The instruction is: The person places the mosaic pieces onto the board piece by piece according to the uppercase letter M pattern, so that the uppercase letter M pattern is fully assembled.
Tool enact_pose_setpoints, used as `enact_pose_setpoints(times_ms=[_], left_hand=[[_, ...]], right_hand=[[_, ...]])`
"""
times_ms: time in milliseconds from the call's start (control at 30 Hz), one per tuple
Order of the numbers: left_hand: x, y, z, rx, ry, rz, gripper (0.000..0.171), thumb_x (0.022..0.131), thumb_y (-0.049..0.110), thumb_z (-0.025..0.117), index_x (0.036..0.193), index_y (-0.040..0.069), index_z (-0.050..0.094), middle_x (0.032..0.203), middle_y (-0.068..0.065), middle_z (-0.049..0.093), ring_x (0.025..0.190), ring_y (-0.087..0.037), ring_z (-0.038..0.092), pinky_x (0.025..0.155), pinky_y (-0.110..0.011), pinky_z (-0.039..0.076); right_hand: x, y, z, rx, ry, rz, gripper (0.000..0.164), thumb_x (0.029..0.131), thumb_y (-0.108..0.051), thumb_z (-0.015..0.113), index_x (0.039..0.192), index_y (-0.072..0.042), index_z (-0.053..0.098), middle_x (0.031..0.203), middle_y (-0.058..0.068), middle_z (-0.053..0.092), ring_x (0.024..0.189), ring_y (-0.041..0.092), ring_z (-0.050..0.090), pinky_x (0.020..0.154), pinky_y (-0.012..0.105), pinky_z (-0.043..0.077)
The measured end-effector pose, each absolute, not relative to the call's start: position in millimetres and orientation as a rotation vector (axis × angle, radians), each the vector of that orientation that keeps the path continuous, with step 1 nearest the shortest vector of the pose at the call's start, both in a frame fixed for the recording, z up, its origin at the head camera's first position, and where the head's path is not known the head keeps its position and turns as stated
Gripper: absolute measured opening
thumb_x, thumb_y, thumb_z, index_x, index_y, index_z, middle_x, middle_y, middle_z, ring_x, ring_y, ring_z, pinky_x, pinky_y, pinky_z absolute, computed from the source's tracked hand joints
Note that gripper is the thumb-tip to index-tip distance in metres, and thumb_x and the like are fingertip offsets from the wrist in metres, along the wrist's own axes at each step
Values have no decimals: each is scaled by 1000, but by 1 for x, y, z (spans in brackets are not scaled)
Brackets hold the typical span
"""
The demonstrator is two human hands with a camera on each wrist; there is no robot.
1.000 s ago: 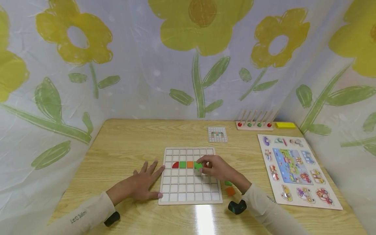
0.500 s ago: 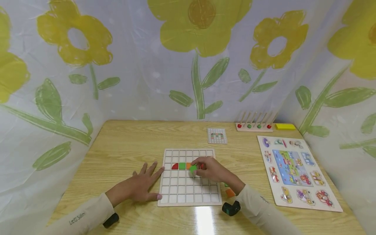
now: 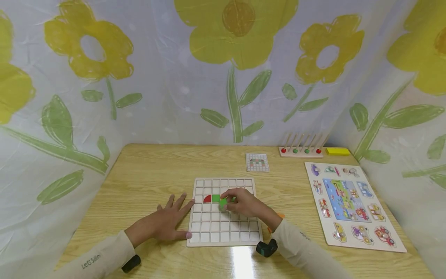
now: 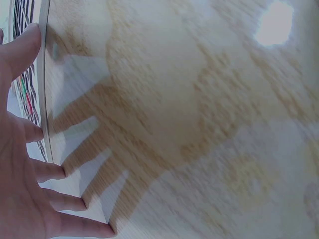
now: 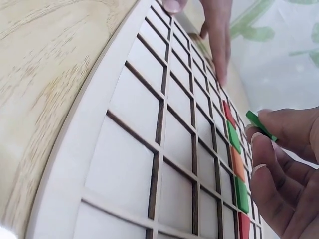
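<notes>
My right hand pinches a green tile between thumb and fingers, held above the white grid board. Under and beside it, one row of the board holds a red rounded tile, a green square tile, an orange tile, another green tile and a second red tile. In the head view the right hand hides part of this row. My left hand lies spread with straight fingers at the board's left side, its thumb and index finger at the edge.
Loose orange tile partly shows behind the right wrist. A small pattern card lies beyond the board. Farther right are a picture puzzle board, a pegged bead stand and a yellow block. Flowered cloth hangs behind the table.
My right hand has moved left along the row and slightly nearer, carrying the green tile from the right part to over the middle. The left hand stays at the board's edge.
</notes>
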State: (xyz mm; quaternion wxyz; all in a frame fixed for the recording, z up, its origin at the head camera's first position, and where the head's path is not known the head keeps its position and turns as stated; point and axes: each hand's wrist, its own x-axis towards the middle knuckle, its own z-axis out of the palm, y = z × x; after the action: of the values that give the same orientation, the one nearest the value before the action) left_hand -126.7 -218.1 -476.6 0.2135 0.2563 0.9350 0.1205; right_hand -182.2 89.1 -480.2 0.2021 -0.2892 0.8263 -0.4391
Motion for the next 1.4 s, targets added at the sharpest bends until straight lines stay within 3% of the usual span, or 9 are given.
enact_pose_setpoints(times_ms=[267, 467, 700, 833, 933, 1133, 1400], left_hand=[[-126, -218, -479, 715, 2604, 320, 103, 88, 74, 55, 162, 14, 17, 166, -27, 10, 144, -65, 12, 94, -86, 26], [-126, -216, -479, 711, 2608, 315, 103, 87, 75, 55, 162, 15, 17, 166, -27, 11, 144, -64, 13, 94, -86, 27], [-127, -216, -479, 708, 2610, 300, 104, 87, 76, 55, 162, 15, 17, 166, -26, 11, 144, -64, 14, 93, -86, 28], [-127, -217, -480, 714, 2614, 292, 104, 87, 76, 55, 162, 15, 17, 166, -26, 11, 144, -64, 14, 93, -86, 28], [-127, -217, -480, 719, 2618, 282, 104, 87, 77, 54, 162, 15, 17, 166, -26, 11, 144, -64, 15, 93, -85, 29], [-126, -217, -478, 719, 2616, 289, 103, 88, 75, 55, 162, 14, 17, 165, -27, 11, 144, -64, 14, 93, -85, 29], [-126, -217, -478, 723, 2613, 300, 103, 88, 74, 55, 162, 14, 17, 165, -28, 11, 143, -65, 14, 92, -86, 28]], right_hand=[[-182, 76, -486, -787, 2340, -1179, 30, 95, -9, 69, 124, -2, 67, 91, 2, 63, 65, 7, 50, 64, 21, 45], [-181, 69, -486, -796, 2366, -1151, 31, 96, -11, 69, 126, -4, 68, 95, 2, 67, 76, 10, 54, 68, 23, 46], [-180, 58, -486, -729, 2329, -1169, 33, 95, -9, 69, 127, -4, 68, 94, 2, 68, 61, 8, 59, 62, 22, 49], [-180, 52, -487, -735, 2393, -1120, 29, 93, -12, 72, 122, -13, 72, 92, -6, 69, 70, 5, 56, 64, 21, 47], [-180, 48, -488, -739, 2408, -1111, 28, 92, -9, 72, 120, -13, 73, 90, -7, 69, 76, 5, 56, 67, 20, 47], [-179, 41, -488, -720, 2423, -1101, 30, 91, -3, 67, 119, -10, 73, 87, -5, 68, 71, 6, 54, 64, 20, 46], [-180, 36, -490, -682, 2402, -1135, 25, 91, -8, 73, 116, -11, 74, 80, -5, 67, 63, 6, 53, 60, 19, 43]])
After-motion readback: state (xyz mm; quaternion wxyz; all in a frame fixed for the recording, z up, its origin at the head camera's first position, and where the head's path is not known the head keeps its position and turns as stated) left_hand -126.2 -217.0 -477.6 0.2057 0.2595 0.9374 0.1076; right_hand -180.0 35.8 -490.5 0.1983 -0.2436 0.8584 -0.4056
